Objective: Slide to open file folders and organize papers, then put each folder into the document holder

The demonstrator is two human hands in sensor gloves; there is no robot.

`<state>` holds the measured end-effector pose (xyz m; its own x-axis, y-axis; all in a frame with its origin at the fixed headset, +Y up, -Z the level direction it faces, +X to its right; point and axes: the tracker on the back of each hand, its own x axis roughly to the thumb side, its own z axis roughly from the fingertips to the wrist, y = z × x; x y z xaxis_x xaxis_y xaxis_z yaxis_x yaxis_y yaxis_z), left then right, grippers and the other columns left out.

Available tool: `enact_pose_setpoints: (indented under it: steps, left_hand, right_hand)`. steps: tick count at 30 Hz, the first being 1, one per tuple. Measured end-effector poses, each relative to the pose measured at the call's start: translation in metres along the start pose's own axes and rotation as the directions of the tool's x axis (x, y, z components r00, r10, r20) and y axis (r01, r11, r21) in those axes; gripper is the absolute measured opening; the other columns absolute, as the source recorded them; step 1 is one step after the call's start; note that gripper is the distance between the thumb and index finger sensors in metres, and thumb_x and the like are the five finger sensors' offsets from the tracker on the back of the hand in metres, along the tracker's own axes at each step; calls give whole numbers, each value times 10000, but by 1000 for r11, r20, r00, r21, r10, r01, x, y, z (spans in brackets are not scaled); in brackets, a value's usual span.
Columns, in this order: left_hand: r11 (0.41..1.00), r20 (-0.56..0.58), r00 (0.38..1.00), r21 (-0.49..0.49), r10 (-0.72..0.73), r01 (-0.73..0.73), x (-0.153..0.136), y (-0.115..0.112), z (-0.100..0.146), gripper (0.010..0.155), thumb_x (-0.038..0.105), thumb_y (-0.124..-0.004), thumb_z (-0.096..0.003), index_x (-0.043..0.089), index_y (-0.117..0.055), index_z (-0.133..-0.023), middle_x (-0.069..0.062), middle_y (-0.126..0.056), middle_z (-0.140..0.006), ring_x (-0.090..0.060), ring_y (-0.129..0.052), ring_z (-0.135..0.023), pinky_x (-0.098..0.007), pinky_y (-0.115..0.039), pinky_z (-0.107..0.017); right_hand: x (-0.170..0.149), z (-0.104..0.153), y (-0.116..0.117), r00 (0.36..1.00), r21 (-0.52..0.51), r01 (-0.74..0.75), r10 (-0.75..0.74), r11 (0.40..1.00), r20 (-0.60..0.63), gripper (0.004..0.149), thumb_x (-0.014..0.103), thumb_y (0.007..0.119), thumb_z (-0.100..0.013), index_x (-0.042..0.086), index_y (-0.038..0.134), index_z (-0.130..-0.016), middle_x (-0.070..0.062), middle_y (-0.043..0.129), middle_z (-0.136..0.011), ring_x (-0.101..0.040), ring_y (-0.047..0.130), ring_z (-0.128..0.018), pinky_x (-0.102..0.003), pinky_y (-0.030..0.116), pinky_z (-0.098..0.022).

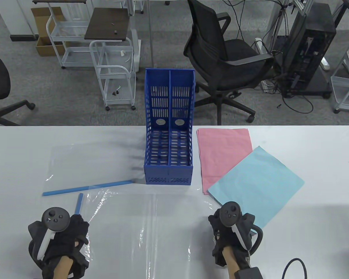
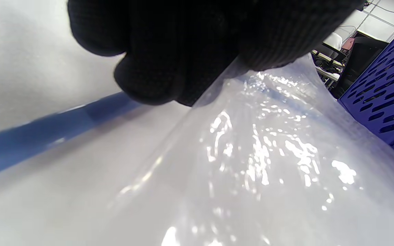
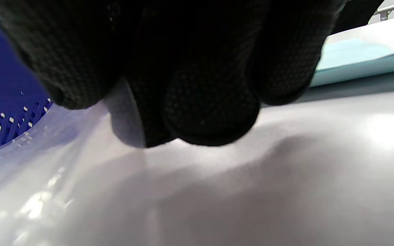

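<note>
A clear plastic folder (image 1: 151, 226) lies across the table's front, between my hands. My left hand (image 1: 80, 229) pinches its left edge, where a short blue slide bar (image 1: 79, 203) sticks out away from me. In the left wrist view the gloved fingers (image 2: 169, 68) curl on the lifted plastic (image 2: 268, 153) over the bar (image 2: 39, 133). My right hand (image 1: 216, 229) pinches the folder's right edge, its fingers (image 3: 200, 102) curled on the sheet (image 3: 46, 177). The blue two-slot document holder (image 1: 168, 171) stands mid-table, both slots showing nothing inside.
A second clear folder (image 1: 90, 162) with a long blue slide bar (image 1: 87, 187) lies left of the holder. A pink paper (image 1: 221, 148) and a light blue paper (image 1: 258, 180) overlap on the right. Office chairs and carts stand beyond the table's far edge.
</note>
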<state>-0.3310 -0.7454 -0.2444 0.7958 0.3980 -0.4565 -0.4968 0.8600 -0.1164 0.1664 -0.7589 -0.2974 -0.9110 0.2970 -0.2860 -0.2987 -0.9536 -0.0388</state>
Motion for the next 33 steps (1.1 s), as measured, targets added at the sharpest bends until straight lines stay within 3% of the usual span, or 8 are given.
enact_pose_setpoints:
  steps: [7,12,22,25,28,31,33]
  left_hand:
    - [999,-6,999,23,-33,33,3,-2,2,462,424,-887,-434,172,-913,-822,-84,-1034,-686,-258,-1071,-505,-512,-834,-545]
    - [999,-10,1000,41,-29,30,0,2,5,471,436,-889,-431,176,-914,-823,-85,-1034,-686,-260,-1070,-507,-515,-833,-544]
    - [995,31,999,98,-29,26,1,4,11,514,453,-881,-434,195,-873,-878,-86,-1002,-766,-276,-1051,-593,-526,-806,-588]
    - [992,100,994,125,-46,33,9,1,17,594,469,-867,-440,231,-785,-979,-68,-927,-921,-300,-995,-763,-544,-759,-659]
    - [989,167,983,141,-69,45,16,-3,22,661,487,-854,-441,282,-700,-1051,-24,-834,-1047,-300,-902,-930,-551,-713,-719]
    - [987,242,965,144,-104,70,27,-10,26,692,497,-847,-441,331,-644,-1082,16,-766,-1112,-283,-809,-1041,-557,-662,-769]
    - [987,272,954,135,-124,90,32,-14,28,704,508,-840,-441,358,-618,-1092,42,-718,-1148,-267,-751,-1090,-553,-629,-794]
  right_hand:
    - [5,0,7,996,-19,-89,89,996,-4,458,522,896,-300,213,964,-632,35,1068,-460,-168,1045,-333,-426,880,-452]
    - [0,0,5,998,-20,-65,65,998,-14,523,559,892,-278,208,956,-660,28,1065,-484,-174,1044,-352,-432,873,-462]
    - [-22,1,-24,996,-136,-35,24,990,-88,527,547,890,-297,211,935,-701,21,1066,-510,-185,1046,-373,-440,867,-473]
    - [-41,-1,-38,990,-188,-27,1,982,-139,547,514,896,-307,217,895,-766,11,1045,-603,-207,1039,-453,-461,842,-514]
    - [-59,-2,-48,987,-199,-12,-21,980,-161,591,471,901,-321,251,815,-862,4,970,-790,-265,989,-647,-510,784,-587]
    - [-78,-6,-53,982,-99,19,-38,995,-187,640,425,899,-348,296,715,-948,-11,801,-996,-350,832,-880,-570,677,-671]
    - [-87,-10,-52,978,-27,27,-32,999,-206,665,407,896,-361,319,665,-978,-5,696,-1072,-384,728,-962,-589,616,-703]
